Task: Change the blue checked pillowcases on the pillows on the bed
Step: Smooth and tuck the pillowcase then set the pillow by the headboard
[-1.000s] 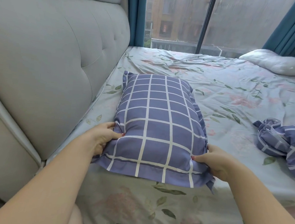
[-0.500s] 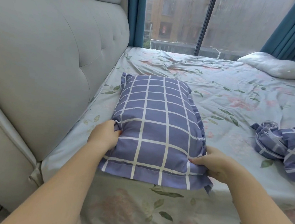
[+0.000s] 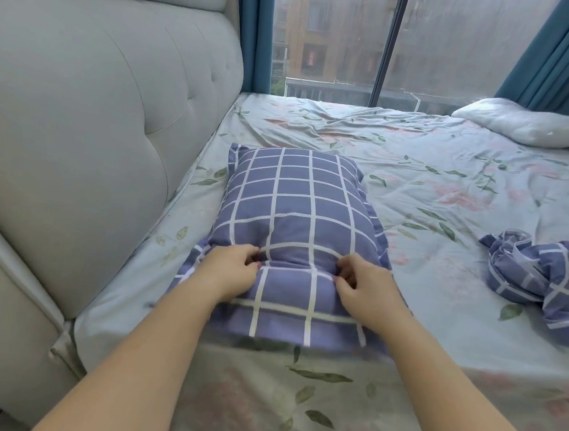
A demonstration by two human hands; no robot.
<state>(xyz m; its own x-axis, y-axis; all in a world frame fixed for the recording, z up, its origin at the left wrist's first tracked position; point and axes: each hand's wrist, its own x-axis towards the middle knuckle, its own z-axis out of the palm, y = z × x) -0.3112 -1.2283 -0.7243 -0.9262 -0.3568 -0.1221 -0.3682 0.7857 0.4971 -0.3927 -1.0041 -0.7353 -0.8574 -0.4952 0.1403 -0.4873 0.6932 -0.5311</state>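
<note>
A pillow in a blue checked pillowcase lies lengthwise on the bed by the headboard, its near end at the bed's front edge. My left hand and my right hand both sit on top of its near end. Their curled fingers pinch a fold of the case fabric where it dents across the pillow. A second blue checked pillowcase lies crumpled on the sheet at the right. A bare white pillow rests at the far right corner.
The floral bed sheet covers the mattress and hangs over the near edge. A padded grey headboard rises along the left. Behind the bed stand a large window and teal curtains.
Both hands have moved from the pillow's sides inward onto its top near end and now pinch the case fabric. The pillow's near end is squeezed into a crease.
</note>
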